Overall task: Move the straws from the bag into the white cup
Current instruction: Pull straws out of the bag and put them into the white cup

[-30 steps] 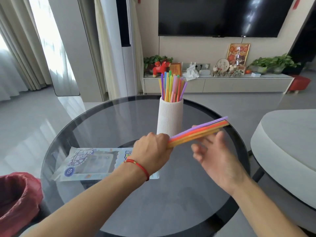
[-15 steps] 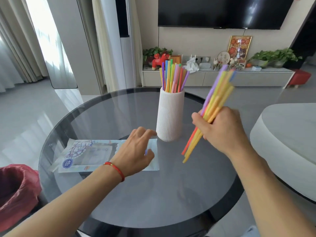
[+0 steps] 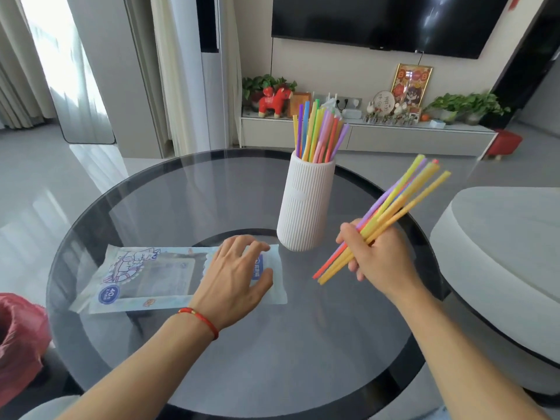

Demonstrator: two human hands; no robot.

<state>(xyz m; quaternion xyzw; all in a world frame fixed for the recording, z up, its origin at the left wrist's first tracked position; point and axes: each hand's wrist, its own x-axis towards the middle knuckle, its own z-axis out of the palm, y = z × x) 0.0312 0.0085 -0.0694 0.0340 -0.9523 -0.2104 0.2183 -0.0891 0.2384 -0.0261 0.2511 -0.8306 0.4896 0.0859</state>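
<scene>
My right hand (image 3: 380, 256) grips a bundle of coloured straws (image 3: 394, 207) tilted beside the white cup (image 3: 304, 207), which holds more straws. My left hand (image 3: 233, 275), fingers spread, rests on the bag (image 3: 145, 277) lying flat on the table (image 3: 181, 192).

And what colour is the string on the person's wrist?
Red. The thin string bracelet sits on the wrist of the left hand, clearest in the head view.

Round glass table (image 3: 181, 359), dark rim. Bag (image 3: 151, 277) lies flat at 9 o'clock, left hand (image 3: 235, 277) pressing its right end. White cup (image 3: 306, 207) with straws (image 3: 318, 131) stands upright at 1 o'clock, just beside the bag's corner.
</scene>
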